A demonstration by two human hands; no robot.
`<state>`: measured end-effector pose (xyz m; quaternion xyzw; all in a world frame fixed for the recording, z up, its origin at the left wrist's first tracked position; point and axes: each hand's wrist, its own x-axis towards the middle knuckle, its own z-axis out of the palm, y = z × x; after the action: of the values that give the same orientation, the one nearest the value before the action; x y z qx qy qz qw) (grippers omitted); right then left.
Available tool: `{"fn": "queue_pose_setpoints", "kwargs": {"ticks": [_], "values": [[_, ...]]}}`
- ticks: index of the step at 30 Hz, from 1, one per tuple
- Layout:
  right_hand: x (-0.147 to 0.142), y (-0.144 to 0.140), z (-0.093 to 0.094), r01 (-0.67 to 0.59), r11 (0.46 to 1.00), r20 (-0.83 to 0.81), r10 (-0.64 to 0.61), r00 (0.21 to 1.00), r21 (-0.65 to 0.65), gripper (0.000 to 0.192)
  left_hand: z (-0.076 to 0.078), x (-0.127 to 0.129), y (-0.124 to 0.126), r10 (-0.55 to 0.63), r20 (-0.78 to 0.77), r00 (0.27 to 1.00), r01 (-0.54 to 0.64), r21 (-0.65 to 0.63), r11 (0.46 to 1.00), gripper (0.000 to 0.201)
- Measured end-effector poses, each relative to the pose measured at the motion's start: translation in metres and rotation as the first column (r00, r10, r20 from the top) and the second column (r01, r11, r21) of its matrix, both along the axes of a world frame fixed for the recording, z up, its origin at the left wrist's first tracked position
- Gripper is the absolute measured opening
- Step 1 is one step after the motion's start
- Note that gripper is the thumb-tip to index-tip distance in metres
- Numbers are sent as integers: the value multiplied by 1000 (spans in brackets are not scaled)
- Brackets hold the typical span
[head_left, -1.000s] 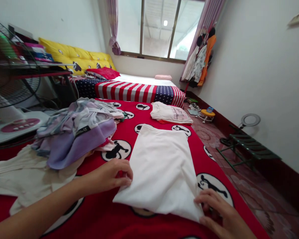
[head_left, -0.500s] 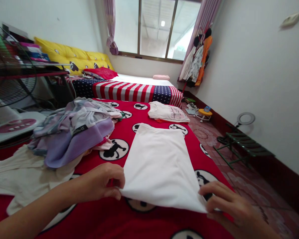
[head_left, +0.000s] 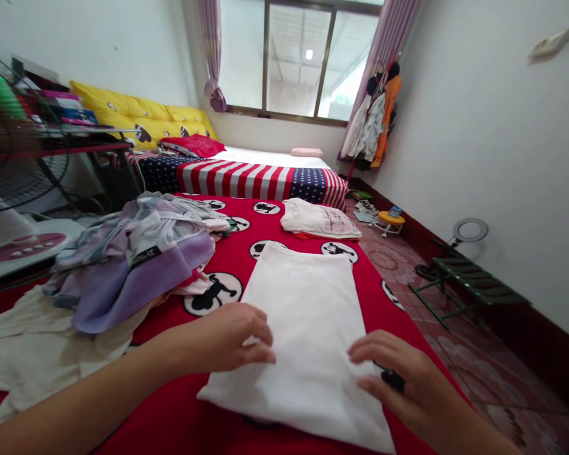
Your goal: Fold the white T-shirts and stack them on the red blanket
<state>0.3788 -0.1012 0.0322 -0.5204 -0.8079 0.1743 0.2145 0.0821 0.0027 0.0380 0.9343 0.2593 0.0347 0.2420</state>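
A white folded garment (head_left: 308, 297) lies flat on the red bedspread (head_left: 165, 417), its near edge slanting toward me. Over its left side is my left hand (head_left: 232, 338), fingers curved and the thumb apart from them, with no cloth between them. My right hand (head_left: 403, 379) is at the garment's right edge, fingers spread and holding nothing. Whether the fingertips touch the cloth, I cannot tell. Beyond the garment rests a folded white top with pink print (head_left: 320, 218), with something orange-red under it.
On the left are a heap of crumpled clothes (head_left: 137, 253), a cream garment (head_left: 42, 354) and a fan (head_left: 23, 246). A green folding stool (head_left: 478, 281) and a small yellow stool (head_left: 391, 218) stand on the tiled floor at right. Another bed (head_left: 237, 180) is under the window.
Both hands have let go of the garment's near corners and moved inward and away from me over it. The near edge now lies lower in view, spread on the bed.
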Motion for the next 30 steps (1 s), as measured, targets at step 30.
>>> {"fn": "queue_pose_setpoints", "kwargs": {"ticks": [30], "values": [[26,178,-76,655,716,118,-692,713,243,57,-82,56,162,650,413,638,-745,121,656,65]]}}
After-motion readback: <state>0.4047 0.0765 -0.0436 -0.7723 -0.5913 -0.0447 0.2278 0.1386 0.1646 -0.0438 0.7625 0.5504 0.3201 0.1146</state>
